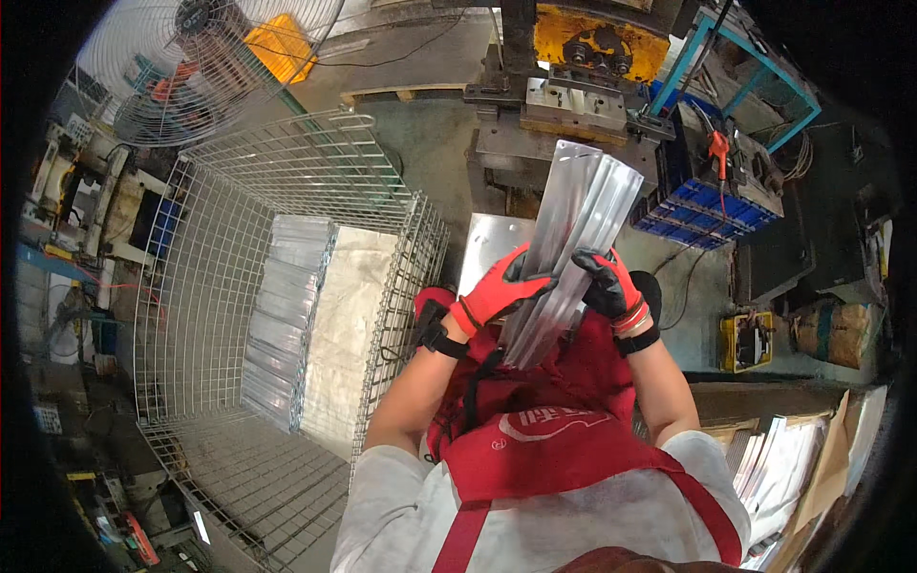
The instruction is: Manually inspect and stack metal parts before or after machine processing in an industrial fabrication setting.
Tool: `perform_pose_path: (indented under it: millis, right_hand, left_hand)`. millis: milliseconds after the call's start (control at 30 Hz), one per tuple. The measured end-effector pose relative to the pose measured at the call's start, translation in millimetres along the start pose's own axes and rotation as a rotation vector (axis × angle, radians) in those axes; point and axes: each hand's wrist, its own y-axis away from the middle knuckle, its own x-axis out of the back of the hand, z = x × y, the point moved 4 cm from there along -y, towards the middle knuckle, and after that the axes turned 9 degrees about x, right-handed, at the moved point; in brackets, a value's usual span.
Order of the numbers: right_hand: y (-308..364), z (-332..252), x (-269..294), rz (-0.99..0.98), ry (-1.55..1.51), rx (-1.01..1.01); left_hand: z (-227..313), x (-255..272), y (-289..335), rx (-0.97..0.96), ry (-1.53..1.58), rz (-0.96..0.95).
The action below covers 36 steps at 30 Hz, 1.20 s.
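Observation:
Two long, shiny metal profiles lie side by side, tilted, in front of my red apron. Their far ends reach toward the machine and their near ends come close to my lap. My left hand, in a red and black glove, grips them from the left with its fingers over the metal. On the other side my right hand, gloved the same way, is closed around the right edge. A flat bright metal sheet shows just beyond my left hand.
A wire mesh cage at the left holds stacked metal profiles beside a pale cloth. Ahead stands a press machine. Blue crates and a yellow basket are on the right, a cardboard box at lower right.

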Motion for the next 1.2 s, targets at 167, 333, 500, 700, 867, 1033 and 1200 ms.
perform_pose_path:
  millis: [167, 333, 500, 700, 867, 1033, 1200]
  right_hand:
    - [-2, -19, -9, -0.108, 0.196, 0.236]
    - [3, -32, -16, -0.329, 0.353, 0.225]
    - [21, -31, -20, -0.243, 0.107, -0.008]
    - [20, -49, -26, -0.255, 0.49, 0.245]
    - [12, -62, -27, -0.285, 0.286, 0.052]
    - [22, -50, -25, -0.186, 0.35, 0.201]
    - [16, -66, -30, -0.104, 0.549, 0.346]
  left_hand:
    - [-20, -3, 15, 0.091, 0.218, 0.016]
    - [-35, -1, 24, -0.022, 0.135, -0.043]
    - [-54, 10, 24, -0.158, -0.181, -0.055]
    - [-53, 1, 33, -0.002, 0.31, 0.127]
    - [-20, 5, 25, 0.03, 0.106, 0.071]
    - [-42, 13, 29, -0.022, 0.105, 0.217]
    - [-33, 4, 35, -0.046, 0.228, 0.217]
